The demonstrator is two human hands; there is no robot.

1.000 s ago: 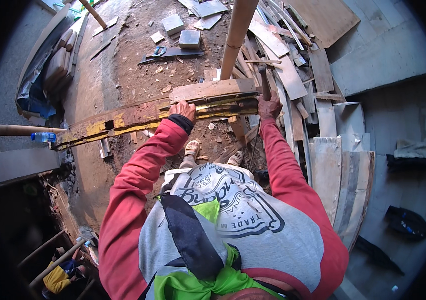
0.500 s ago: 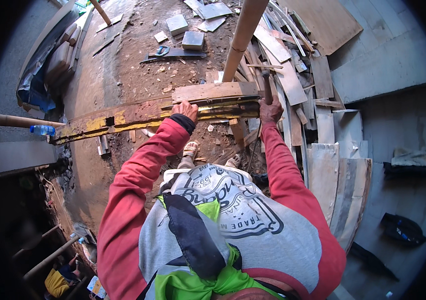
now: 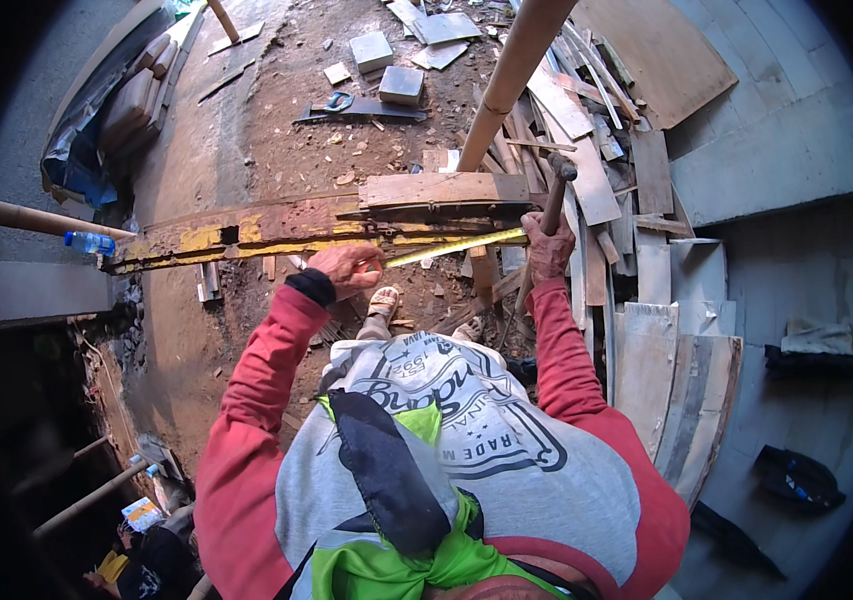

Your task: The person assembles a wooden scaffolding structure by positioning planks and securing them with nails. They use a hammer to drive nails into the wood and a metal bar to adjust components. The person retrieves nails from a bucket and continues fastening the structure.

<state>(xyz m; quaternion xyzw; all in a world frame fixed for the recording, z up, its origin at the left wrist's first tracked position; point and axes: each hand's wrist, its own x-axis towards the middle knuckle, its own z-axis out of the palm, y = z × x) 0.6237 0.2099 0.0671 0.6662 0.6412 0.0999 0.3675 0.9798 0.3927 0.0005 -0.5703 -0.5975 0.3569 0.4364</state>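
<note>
My left hand (image 3: 344, 268) is closed around a tape measure, mostly hidden by the fingers; a bit of orange shows. From it a yellow tape blade (image 3: 456, 246) runs to my right hand (image 3: 549, 248), whose fingers pinch its far end. The same right hand also grips a hammer (image 3: 555, 190), head up. Just beyond the blade lies a long, worn beam (image 3: 276, 222) with flaking yellow paint and rust. A short wooden board (image 3: 443, 190) rests along its right part, near my right hand.
An upright bamboo pole (image 3: 506, 90) stands behind the beam. Scrap planks (image 3: 651, 165) pile up at right. A handsaw (image 3: 366, 110) and grey blocks (image 3: 402, 85) lie on the dirt. A water bottle (image 3: 89, 243) sits at the beam's left end. Another person (image 3: 146, 560) is at lower left.
My left hand has come off the beam, moving left and toward me. The tape blade now stretches visibly between both hands. The hammer's head has tilted to the right.
</note>
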